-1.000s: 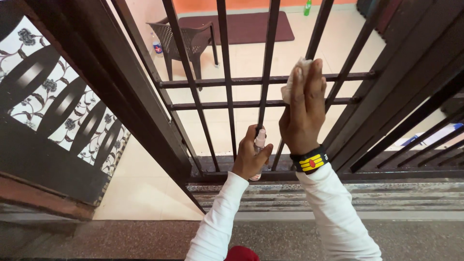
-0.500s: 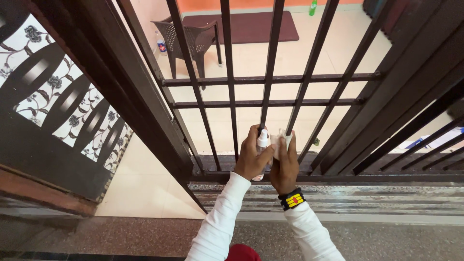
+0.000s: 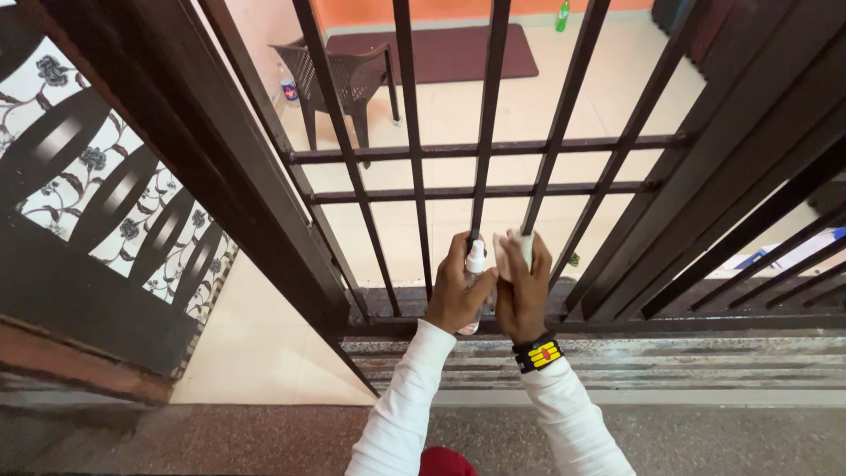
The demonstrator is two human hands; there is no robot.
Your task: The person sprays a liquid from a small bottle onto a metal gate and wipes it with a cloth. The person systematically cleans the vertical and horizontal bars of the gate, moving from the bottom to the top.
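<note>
My left hand (image 3: 456, 291) grips a small clear spray bottle (image 3: 475, 261) with a white nozzle, held upright against a vertical bar of the dark brown metal gate (image 3: 480, 150). Right beside it, my right hand (image 3: 522, 286) presses a white cloth (image 3: 509, 247) onto the lower part of the neighbouring bar, just above the gate's bottom rail. Both arms wear white sleeves. A black wristband with yellow and red marks sits on my right wrist.
Behind the bars is a pale tiled floor with a dark plastic chair (image 3: 339, 75), a maroon mat (image 3: 441, 48), a small bottle by the chair and a green bottle far back. A patterned gate panel (image 3: 97, 185) stands open at left. A stone threshold runs below.
My right hand has come down with the cloth from the upper horizontal rail to the bottom of the bar, next to my left hand. The left hand and bottle have stayed in place.
</note>
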